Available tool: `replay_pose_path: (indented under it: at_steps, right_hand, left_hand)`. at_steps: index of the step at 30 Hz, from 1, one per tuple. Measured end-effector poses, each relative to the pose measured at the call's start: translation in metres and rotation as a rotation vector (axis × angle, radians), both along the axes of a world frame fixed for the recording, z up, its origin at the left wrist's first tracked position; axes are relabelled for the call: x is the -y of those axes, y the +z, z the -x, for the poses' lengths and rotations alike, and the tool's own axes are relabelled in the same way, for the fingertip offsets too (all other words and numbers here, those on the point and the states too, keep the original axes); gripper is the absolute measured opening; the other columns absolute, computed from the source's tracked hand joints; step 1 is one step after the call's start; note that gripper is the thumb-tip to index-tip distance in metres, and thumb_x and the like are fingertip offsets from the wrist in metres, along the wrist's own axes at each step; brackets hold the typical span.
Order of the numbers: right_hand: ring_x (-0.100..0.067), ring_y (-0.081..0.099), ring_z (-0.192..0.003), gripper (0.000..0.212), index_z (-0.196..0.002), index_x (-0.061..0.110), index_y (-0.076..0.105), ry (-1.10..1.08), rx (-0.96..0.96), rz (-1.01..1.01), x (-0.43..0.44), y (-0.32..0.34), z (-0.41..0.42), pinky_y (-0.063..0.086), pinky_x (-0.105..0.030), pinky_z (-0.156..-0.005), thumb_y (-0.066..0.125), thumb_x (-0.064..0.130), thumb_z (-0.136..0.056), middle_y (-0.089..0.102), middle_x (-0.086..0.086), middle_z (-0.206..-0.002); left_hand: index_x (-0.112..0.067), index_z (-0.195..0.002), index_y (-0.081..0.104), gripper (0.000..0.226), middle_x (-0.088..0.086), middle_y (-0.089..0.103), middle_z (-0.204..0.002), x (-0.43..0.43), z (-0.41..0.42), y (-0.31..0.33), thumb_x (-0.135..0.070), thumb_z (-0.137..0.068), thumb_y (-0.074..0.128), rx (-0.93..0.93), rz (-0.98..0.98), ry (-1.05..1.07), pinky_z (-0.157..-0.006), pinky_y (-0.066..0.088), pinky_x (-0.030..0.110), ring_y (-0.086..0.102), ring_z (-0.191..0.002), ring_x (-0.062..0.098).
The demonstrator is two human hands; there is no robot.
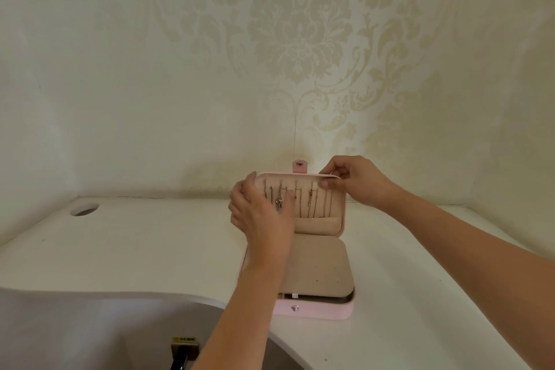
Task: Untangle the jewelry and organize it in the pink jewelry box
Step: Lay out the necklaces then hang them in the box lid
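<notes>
The pink jewelry box [315, 311] stands open on the white desk, its lid [336, 219] upright toward the wall. Several thin chains [312, 201] hang in a row inside the beige lid lining. My left hand [261, 213] is at the lid's left side, fingers curled at a chain with a small pendant [278, 204]. My right hand [354, 180] pinches the lid's top right edge, thumb on the inner lining. A beige flap [318, 270] covers the box's lower tray.
The white desk [120, 249] runs to a patterned wall behind. A round cable hole [84, 209] lies at the far left. The desk's curved front cut-out shows a dark object with a yellow label [183, 348] below.
</notes>
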State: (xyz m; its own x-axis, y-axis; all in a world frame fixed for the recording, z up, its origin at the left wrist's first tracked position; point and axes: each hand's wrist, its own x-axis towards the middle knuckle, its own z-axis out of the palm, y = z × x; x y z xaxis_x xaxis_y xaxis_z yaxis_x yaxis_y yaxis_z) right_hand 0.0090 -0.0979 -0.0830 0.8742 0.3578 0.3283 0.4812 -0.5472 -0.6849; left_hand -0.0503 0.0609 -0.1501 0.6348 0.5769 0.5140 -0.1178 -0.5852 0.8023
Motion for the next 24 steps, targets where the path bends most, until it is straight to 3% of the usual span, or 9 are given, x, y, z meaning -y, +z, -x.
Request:
replay_pose_path:
  at_steps: [3, 6, 8, 11, 15, 17, 20, 24]
  right_hand:
    - [-0.009, 0.054, -0.065, 0.015, -0.076, 0.025, 0.064, 0.009, 0.015, 0.007, 0.0, 0.002, 0.004, 0.043, -0.025, -0.068, 0.072, 0.014, -0.081, 0.058, 0.012, -0.062]
    - [-0.011, 0.051, -0.064, 0.012, -0.076, 0.024, 0.065, 0.008, 0.002, 0.011, 0.006, 0.004, 0.008, 0.04, -0.025, -0.066, 0.072, 0.016, -0.081, 0.056, 0.01, -0.061]
    - [-0.013, 0.051, -0.068, 0.01, -0.078, 0.023, 0.067, 0.0, -0.04, -0.008, 0.015, 0.005, 0.011, 0.039, -0.025, -0.065, 0.073, 0.016, -0.081, 0.058, 0.007, -0.064]
    - [-0.011, 0.054, -0.071, 0.006, -0.085, 0.019, 0.07, -0.006, -0.118, -0.046, 0.029, 0.007, 0.019, 0.039, -0.024, -0.066, 0.073, 0.016, -0.081, 0.062, 0.003, -0.07]
    - [-0.013, 0.06, -0.081, 0.015, -0.093, 0.018, 0.07, -0.059, -0.129, -0.004, 0.048, 0.013, 0.029, 0.047, -0.03, -0.078, 0.075, 0.019, -0.079, 0.07, -0.008, -0.09]
    - [-0.014, 0.059, -0.086, 0.028, -0.103, 0.022, 0.066, -0.13, -0.068, 0.063, 0.06, 0.012, 0.036, 0.047, -0.031, -0.081, 0.077, 0.023, -0.077, 0.067, -0.005, -0.099]
    - [-0.014, 0.051, -0.111, 0.072, -0.133, 0.027, 0.045, -0.152, 0.017, 0.226, 0.077, 0.006, 0.061, 0.044, -0.03, -0.095, 0.081, 0.029, -0.071, 0.049, 0.003, -0.128]
    - [-0.007, 0.035, -0.124, 0.099, -0.144, 0.033, 0.028, -0.045, -0.048, 0.4, 0.107, 0.002, 0.106, 0.035, -0.025, -0.103, 0.085, 0.039, -0.063, 0.03, 0.009, -0.144]
  left_hand:
    - [-0.009, -0.145, 0.023, 0.088, 0.012, 0.034, -0.142, -0.009, 0.002, 0.003, -0.044, -0.08, 0.07, -0.178, 0.16, -0.167, -0.103, 0.033, 0.04, 0.037, -0.13, 0.029]
    - [-0.018, -0.12, 0.05, 0.062, -0.005, 0.062, -0.113, -0.03, 0.001, 0.005, -0.036, -0.069, 0.081, -0.277, 0.19, -0.484, -0.078, 0.048, 0.025, 0.06, -0.104, 0.016]
    - [-0.025, -0.103, 0.062, 0.049, -0.01, 0.068, -0.099, -0.042, 0.002, 0.006, -0.028, -0.061, 0.087, -0.339, 0.111, -0.62, -0.072, 0.05, 0.022, 0.064, -0.092, 0.01]
    - [-0.026, -0.103, 0.064, 0.045, -0.013, 0.068, -0.098, -0.036, 0.011, 0.006, -0.013, -0.066, 0.084, -0.378, 0.126, -0.728, -0.068, 0.047, 0.016, 0.064, -0.091, 0.006]
    - [-0.019, -0.097, 0.069, 0.031, -0.006, 0.072, -0.093, -0.013, 0.022, 0.0, -0.01, -0.07, 0.082, -0.362, 0.316, -0.747, -0.063, 0.051, 0.014, 0.067, -0.081, 0.004]
    - [-0.016, -0.093, 0.07, 0.024, -0.002, 0.073, -0.089, 0.001, 0.027, -0.002, -0.009, -0.072, 0.08, -0.378, 0.424, -0.752, -0.06, 0.051, 0.015, 0.069, -0.077, 0.007]
    - [-0.01, -0.092, 0.071, 0.019, 0.008, 0.075, -0.089, 0.023, 0.036, -0.004, -0.01, -0.075, 0.078, -0.404, 0.594, -0.772, -0.064, 0.056, 0.025, 0.072, -0.077, 0.018]
    - [-0.007, -0.087, 0.07, 0.013, 0.01, 0.074, -0.081, 0.047, 0.044, -0.009, -0.012, -0.077, 0.077, -0.427, 0.708, -0.747, -0.057, 0.056, 0.025, 0.071, -0.068, 0.02]
